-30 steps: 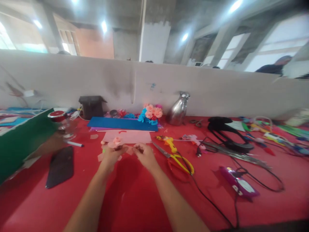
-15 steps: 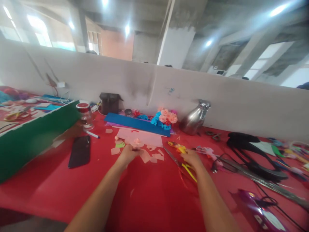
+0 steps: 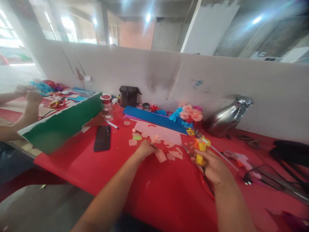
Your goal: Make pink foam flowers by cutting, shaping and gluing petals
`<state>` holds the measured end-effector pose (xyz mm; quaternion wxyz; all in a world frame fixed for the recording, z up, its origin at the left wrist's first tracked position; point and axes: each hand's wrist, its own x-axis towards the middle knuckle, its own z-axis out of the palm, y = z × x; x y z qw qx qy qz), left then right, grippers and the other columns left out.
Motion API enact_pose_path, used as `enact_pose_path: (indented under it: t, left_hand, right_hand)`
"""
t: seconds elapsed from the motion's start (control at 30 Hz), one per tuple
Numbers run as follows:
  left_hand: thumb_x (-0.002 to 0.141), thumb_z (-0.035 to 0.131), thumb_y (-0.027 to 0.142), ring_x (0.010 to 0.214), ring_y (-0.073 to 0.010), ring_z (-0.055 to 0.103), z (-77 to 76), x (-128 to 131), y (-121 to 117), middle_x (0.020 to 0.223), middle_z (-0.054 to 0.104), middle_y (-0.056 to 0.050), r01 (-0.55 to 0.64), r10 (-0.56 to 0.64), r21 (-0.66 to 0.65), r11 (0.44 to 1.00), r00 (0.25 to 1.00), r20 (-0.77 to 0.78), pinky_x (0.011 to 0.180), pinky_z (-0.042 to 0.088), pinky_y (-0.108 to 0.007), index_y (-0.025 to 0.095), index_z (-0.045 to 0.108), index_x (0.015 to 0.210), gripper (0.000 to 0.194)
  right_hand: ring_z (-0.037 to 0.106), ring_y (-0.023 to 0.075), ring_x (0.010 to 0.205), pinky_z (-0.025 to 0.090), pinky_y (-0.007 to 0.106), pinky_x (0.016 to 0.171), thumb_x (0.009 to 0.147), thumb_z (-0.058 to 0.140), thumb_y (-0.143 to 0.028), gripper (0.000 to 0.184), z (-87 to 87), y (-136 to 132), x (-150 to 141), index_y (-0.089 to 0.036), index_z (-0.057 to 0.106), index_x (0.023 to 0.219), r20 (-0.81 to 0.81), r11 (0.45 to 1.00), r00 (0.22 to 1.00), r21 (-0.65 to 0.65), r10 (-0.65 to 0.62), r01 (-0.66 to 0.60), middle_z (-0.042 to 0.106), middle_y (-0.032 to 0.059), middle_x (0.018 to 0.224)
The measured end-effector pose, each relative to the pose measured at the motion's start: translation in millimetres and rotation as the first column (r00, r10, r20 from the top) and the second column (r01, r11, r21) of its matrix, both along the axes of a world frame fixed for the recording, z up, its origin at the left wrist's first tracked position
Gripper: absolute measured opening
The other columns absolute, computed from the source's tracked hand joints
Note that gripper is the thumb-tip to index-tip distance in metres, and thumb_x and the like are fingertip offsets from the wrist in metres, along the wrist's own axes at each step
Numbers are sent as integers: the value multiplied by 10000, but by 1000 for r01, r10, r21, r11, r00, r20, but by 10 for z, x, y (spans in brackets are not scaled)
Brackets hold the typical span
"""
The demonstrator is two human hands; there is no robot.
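Observation:
My left hand (image 3: 145, 149) pinches a small pink paper flower (image 3: 155, 139) just above the red table (image 3: 169, 196), close to scattered pink paper scraps (image 3: 160, 156). My right hand (image 3: 213, 166) grips a yellow glue gun (image 3: 201, 149), lifted off the table with its nozzle pointing up and left. A pink paper sheet (image 3: 164, 135) lies just beyond both hands.
A black phone (image 3: 102, 138) lies to the left, near a green board (image 3: 58, 124) and a jar with a red lid (image 3: 107, 106). Blue sheets (image 3: 154, 118), paper flowers (image 3: 189, 114) and a metal jug (image 3: 225, 116) stand at the back. Another person's hands (image 3: 29, 96) work far left. Cables (image 3: 277, 174) lie right.
My right hand left the flower, reached right and picked up the yellow glue gun. My left hand kept the flower. The view swung to the left.

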<state>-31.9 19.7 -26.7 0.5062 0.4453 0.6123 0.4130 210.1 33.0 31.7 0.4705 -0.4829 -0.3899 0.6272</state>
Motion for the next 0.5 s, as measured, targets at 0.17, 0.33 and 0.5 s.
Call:
enact_pose_path:
  t: [0.17, 0.33, 0.5]
  left_hand:
    - [592, 683, 138, 632, -156, 597, 3, -8, 0, 659, 656, -48, 6, -10, -46, 999, 997, -74, 612, 453, -246, 134, 609, 601, 75]
    - [594, 682, 130, 652, -159, 609, -7, -12, -9, 691, 674, -62, 32, -38, -44, 999, 989, -145, 612, 456, -238, 131, 618, 599, 65]
    - [618, 669, 147, 643, -158, 608, -8, -7, -20, 671, 672, -61, 63, -74, -55, 996, 975, -208, 585, 438, -227, 135, 635, 599, 41]
  right_hand:
    - [628, 152, 646, 483, 215, 513, 648, 730, -329, 322, 42, -287, -24, -206, 599, 915, 106, 992, 990, 84, 89, -98, 673, 27, 782]
    - [542, 120, 559, 435, 219, 525, 694, 670, -464, 347, -47, -526, -62, -161, 615, 853, 495, 972, 862, 129, 107, -195, 615, 14, 648]
    - [618, 198, 747, 489, 288, 643, 794, 527, -484, 389, -164, -617, -140, -176, 587, 1025, 726, 931, 683, 184, 88, -315, 668, 56, 850]
